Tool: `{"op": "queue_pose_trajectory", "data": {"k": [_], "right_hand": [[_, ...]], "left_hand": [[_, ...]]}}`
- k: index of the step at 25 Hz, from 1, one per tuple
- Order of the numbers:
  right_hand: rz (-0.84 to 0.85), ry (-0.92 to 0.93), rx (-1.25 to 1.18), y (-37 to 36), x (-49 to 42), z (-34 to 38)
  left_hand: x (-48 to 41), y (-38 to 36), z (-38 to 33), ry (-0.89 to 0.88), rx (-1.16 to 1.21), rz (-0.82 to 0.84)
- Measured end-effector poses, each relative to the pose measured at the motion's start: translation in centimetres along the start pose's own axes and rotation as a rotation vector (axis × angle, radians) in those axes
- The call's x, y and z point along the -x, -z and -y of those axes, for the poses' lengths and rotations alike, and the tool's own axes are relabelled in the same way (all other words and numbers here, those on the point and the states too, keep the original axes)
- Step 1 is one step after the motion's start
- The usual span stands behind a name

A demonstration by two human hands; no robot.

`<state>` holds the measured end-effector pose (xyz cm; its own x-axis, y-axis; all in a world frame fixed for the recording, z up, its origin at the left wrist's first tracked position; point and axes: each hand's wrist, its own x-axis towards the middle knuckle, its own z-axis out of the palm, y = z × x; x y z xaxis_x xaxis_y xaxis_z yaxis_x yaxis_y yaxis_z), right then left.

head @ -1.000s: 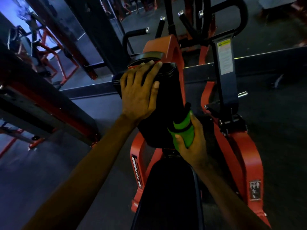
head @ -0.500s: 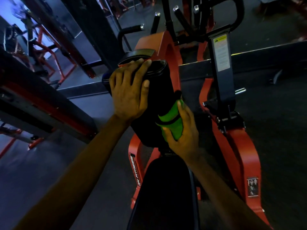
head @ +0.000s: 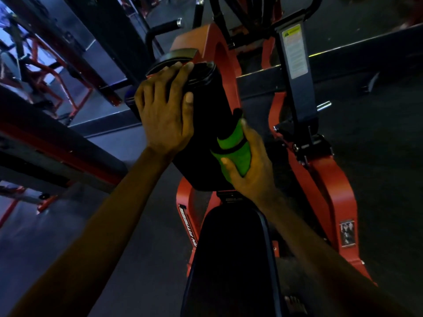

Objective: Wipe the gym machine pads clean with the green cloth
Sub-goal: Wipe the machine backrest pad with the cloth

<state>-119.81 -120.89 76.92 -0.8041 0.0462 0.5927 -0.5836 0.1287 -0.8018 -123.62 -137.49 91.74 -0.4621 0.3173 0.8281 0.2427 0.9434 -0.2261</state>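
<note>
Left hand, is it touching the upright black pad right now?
Touching. The head view shows the left hand lying flat on the upright black pad, fingers reaching its top edge; the right hand grips the green cloth.

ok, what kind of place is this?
Almost certainly a gym: an orange-framed weight machine with a black upright pad and seat pad, a warning label on its post, and a padded handle grip behind.

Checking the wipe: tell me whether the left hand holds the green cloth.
No, the right hand grips the green cloth; the left hand rests flat on the pad.
</note>
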Motion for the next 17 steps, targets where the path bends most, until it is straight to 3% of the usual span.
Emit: {"op": "queue_pose_trajectory", "data": {"k": [4, 9, 14, 17], "right_hand": [[0.004, -0.072, 0.081, -0.3, 5.1, -2.6], [-0.09, 0.059, 0.249, -2.2, 1.4, 1.9], [0.088, 0.185, 0.491, -3.2, 5.1, -0.6], [0.068, 0.183, 0.506, -3.2, 5.8, -1.6]], "left_hand": [[0.1, 0.7, -0.3, -0.013, 0.032, 0.016], [0.5, 1.1, 0.2, -0.329, -0.059, 0.111], [0.7, 0.7, 0.5, -0.34, -0.14, 0.1], [0.7, 0.4, 0.4, -0.334, -0.146, 0.056]]}}
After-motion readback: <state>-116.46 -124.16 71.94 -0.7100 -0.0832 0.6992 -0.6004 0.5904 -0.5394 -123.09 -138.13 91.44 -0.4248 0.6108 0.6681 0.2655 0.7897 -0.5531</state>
